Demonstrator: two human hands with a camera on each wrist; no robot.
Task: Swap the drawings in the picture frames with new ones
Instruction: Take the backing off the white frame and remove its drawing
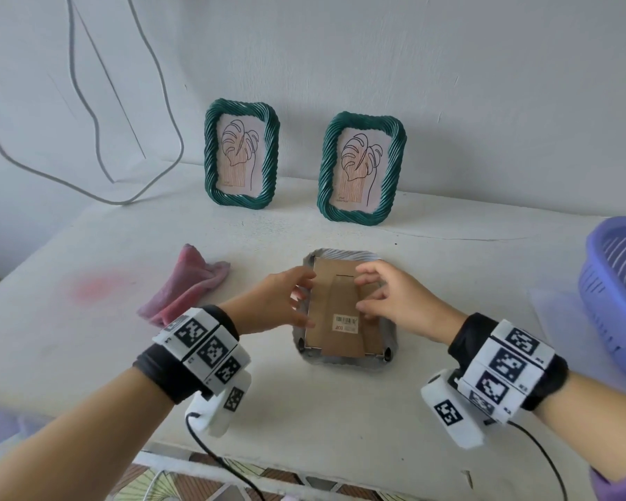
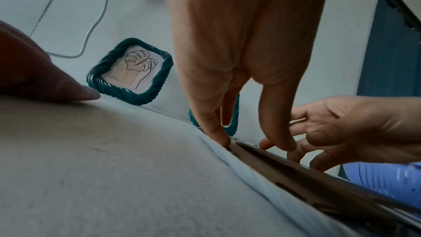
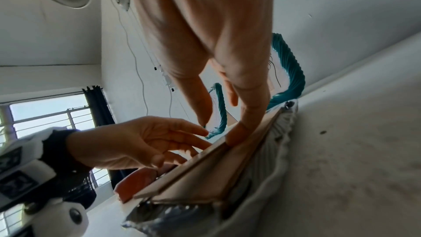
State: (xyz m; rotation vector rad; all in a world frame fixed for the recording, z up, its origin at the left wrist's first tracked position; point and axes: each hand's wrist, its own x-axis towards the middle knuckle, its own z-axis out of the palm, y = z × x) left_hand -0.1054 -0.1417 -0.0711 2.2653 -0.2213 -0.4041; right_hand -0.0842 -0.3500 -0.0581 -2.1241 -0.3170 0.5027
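Observation:
A pale ribbed picture frame lies face down on the white table, its brown cardboard back and barcode sticker facing up. My left hand touches the back's left edge with straight fingers. My right hand rests spread on the cardboard stand flap, one fingertip pressing its edge. Neither hand grips anything. Two green twisted frames stand upright against the wall behind, each showing a leaf line drawing. The face-down frame's picture is hidden.
A crumpled pink cloth lies left of the face-down frame. A purple plastic basket stands at the table's right edge. Grey cables hang down the wall at the back left. The table's front edge is close to me.

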